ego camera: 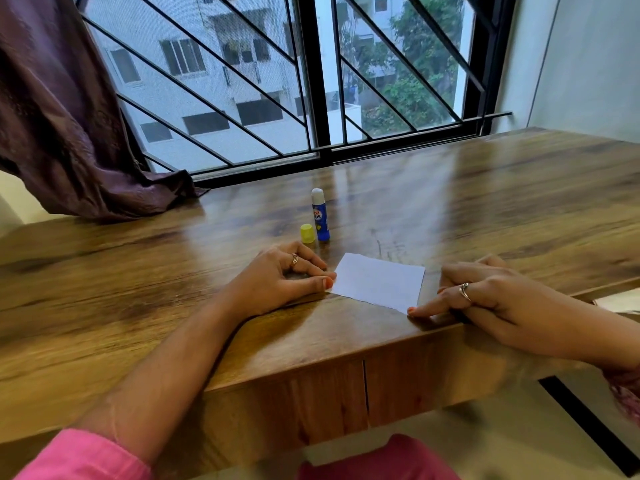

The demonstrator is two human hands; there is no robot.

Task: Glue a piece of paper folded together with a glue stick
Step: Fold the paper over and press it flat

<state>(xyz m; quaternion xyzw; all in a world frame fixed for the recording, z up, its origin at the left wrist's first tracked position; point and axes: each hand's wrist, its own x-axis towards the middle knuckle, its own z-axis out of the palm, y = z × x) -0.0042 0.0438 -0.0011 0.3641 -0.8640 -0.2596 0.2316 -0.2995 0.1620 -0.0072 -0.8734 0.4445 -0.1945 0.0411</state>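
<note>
The folded paper (pixel 379 286) lies flat near the front edge of the desk (pixel 519 209), a thin white quadrilateral with crisp corners, between the two hands. The left hand (pixel 287 278) rests loosely curled on the wood, its fingers (pixel 320 281) grasping nothing, with the thumb tip touching the sheet's left corner; the right hand (pixel 485 296) is likewise empty, one outstretched fingertip pressed at the near right corner. Pinning opposite corners likely keeps the light sheet from sliding on the glossy wood-grain surface and helps the layers bond. Just behind the left hand stands the glue stick (pixel 320 216), a blue plastic cylinder, upright with its white glue exposed, and its small yellow cap (pixel 307 233) sits beside it, probably left within easy reach. A dull purple curtain (pixel 69 126) drapes onto the desk's far left
</note>
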